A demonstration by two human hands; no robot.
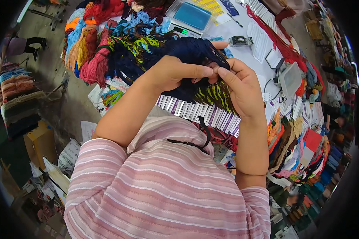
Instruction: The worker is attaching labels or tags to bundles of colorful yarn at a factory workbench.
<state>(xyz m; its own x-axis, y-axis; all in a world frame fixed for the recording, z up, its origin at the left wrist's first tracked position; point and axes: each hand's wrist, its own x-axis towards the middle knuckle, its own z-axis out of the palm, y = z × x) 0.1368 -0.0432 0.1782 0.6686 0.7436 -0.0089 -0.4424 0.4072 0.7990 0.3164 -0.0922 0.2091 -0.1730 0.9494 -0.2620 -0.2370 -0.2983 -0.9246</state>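
Note:
A skein of dark navy thread (189,48) hangs over my left hand (173,72), which is closed on it with the thumb stretched toward the right. My right hand (240,81) is closed in a pinch at the skein's right edge, its thumb and fingertips meeting my left fingertips. The exact strand between them is too small to make out. Under my hands lies dark thread mixed with yellow-green (215,97). Along the near table edge runs a row of white and purple cards with punched holes (195,111).
Beyond my hands stand a scale (183,31) with a lit green display and a blue-bottomed clear tray (192,16). A tape dispenser (240,41) sits to the right, near a clear plastic box (290,79). Colourful skeins (93,65) heap up at left; more thread bundles (295,147) lie at right.

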